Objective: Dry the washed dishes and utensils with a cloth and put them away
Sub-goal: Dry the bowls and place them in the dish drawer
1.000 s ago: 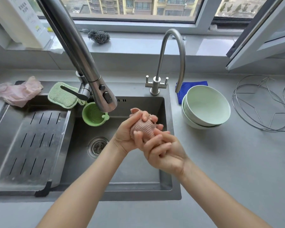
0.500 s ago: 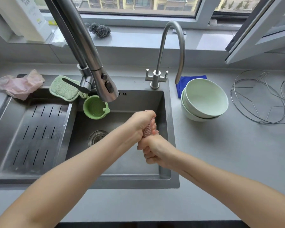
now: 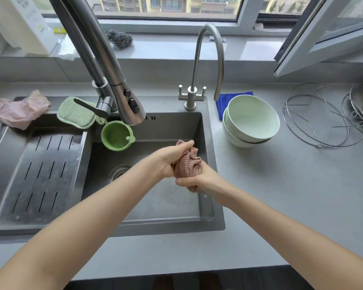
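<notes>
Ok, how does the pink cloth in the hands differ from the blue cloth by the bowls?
The pink cloth is bunched up, gripped by the left hand and right hand over the sink; the blue cloth lies flat on the counter, untouched. The pink cloth is ribbed and dull; the blue cloth is bright and partly hidden by the stacked bowls. Both are cloths close to the sink.

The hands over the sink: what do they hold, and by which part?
Both hold the bunched pink cloth: the left hand grips its upper end, the right hand its lower end, above the sink.
</notes>
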The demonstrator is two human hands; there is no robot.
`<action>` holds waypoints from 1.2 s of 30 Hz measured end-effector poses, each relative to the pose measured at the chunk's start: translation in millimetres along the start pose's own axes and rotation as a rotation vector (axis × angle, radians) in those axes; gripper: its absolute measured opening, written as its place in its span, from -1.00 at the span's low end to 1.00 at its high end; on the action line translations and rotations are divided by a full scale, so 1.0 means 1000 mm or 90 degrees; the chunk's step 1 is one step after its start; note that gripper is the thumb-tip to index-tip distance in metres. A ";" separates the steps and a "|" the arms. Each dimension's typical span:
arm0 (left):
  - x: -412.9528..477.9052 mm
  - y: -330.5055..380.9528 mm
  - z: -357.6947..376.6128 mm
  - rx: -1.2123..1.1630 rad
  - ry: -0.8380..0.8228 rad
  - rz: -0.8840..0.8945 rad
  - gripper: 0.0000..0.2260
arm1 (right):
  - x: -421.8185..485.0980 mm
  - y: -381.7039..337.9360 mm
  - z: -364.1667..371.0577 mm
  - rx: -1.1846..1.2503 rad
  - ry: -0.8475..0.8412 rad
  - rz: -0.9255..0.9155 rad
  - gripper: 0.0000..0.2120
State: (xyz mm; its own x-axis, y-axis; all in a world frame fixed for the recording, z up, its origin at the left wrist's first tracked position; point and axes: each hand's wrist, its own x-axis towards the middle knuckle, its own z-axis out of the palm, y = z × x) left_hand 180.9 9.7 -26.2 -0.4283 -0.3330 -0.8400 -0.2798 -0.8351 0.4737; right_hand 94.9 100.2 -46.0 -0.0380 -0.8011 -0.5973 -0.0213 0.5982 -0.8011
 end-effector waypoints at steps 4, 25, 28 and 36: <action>-0.003 0.012 -0.003 0.106 -0.099 -0.013 -0.68 | -0.012 -0.005 -0.022 0.007 0.113 -0.092 -0.54; 0.081 0.088 0.125 0.651 0.282 0.176 -0.91 | -0.103 -0.027 -0.194 0.071 0.460 -0.313 -0.86; 0.080 0.102 0.133 0.735 0.287 0.148 -0.74 | -0.102 -0.023 -0.211 0.093 0.473 -0.314 -0.82; 0.052 0.110 0.169 0.972 0.398 0.380 -0.79 | -0.092 -0.020 -0.230 0.124 0.474 -0.310 -0.80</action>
State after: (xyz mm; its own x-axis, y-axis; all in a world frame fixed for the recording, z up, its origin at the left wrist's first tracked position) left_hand -17.3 -24.8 27.1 -0.5021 -0.8227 -0.2665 -0.8626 0.4545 0.2220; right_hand -130.5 166.2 34.0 -0.7055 -0.7057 -0.0655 -0.0366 0.1286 -0.9910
